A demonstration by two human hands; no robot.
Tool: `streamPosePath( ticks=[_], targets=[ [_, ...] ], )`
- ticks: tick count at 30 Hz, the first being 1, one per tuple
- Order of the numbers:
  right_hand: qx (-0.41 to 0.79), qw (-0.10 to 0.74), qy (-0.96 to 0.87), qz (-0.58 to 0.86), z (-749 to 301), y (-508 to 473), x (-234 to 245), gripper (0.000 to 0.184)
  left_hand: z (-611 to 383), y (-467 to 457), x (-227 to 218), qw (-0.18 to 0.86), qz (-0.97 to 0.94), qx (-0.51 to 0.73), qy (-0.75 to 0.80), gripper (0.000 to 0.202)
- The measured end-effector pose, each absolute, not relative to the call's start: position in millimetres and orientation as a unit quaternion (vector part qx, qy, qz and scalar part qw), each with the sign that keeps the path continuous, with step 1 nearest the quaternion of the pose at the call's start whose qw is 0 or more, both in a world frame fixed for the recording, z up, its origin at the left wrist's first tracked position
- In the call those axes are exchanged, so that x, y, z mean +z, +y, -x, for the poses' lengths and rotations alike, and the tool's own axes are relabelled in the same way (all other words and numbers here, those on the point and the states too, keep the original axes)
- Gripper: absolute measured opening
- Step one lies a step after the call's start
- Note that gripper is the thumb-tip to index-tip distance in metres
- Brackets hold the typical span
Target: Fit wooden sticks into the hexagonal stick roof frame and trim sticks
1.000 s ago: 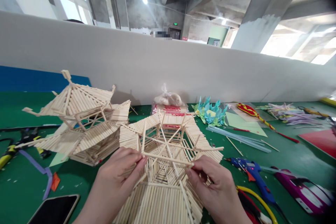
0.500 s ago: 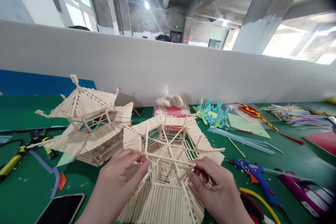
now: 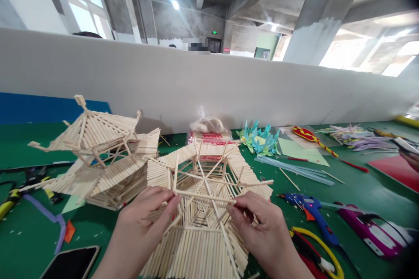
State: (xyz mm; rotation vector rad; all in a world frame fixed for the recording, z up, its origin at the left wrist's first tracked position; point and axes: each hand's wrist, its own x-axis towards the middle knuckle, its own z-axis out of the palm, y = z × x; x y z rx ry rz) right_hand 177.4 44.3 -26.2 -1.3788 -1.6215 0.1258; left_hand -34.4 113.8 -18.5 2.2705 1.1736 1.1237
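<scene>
Between my two hands a thin wooden stick [image 3: 205,196] lies crosswise over a model roof [image 3: 193,248] built of many wooden sticks. My left hand [image 3: 145,220] pinches the stick's left end, thumb against fingers. At the other end, the fingertips of my right hand [image 3: 258,224] are closed on it. Below the stick, crossing sticks and a ring of short uprights show on the model; whether the stick touches them I cannot tell. To the left stands a tiered wooden stick pavilion [image 3: 104,152] with upturned corners.
A blue glue gun [image 3: 309,209], yellow-handled pliers [image 3: 322,244] and a purple device [image 3: 366,229] lie right. A phone [image 3: 70,263] is front left. Clear glue sticks [image 3: 294,169] and a teal paper flower [image 3: 260,137] sit behind. A white partition [image 3: 209,83] borders the table; a person's hand [image 3: 410,157] shows far right.
The camera view has turned slightly right, so things appear shifted left. Both hands keep their hold on the stick. A person's hand with an object shows more at the right edge.
</scene>
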Motion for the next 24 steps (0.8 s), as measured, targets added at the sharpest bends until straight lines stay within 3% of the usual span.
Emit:
streamPosePath(
  ticks=[11,24],
  targets=[
    [0.078,0.483,-0.674,0.554,-180.6,42.7,-34.4,0.012,34.6,113.5,-8.8,0.22,-0.817,0.347,0.405,0.028],
    [0.059,0.473,-0.699,0.533,-185.5,42.9,-36.4,0.007,35.4,115.4,-10.6,0.22,-0.82,0.357,0.39,0.028]
  ],
)
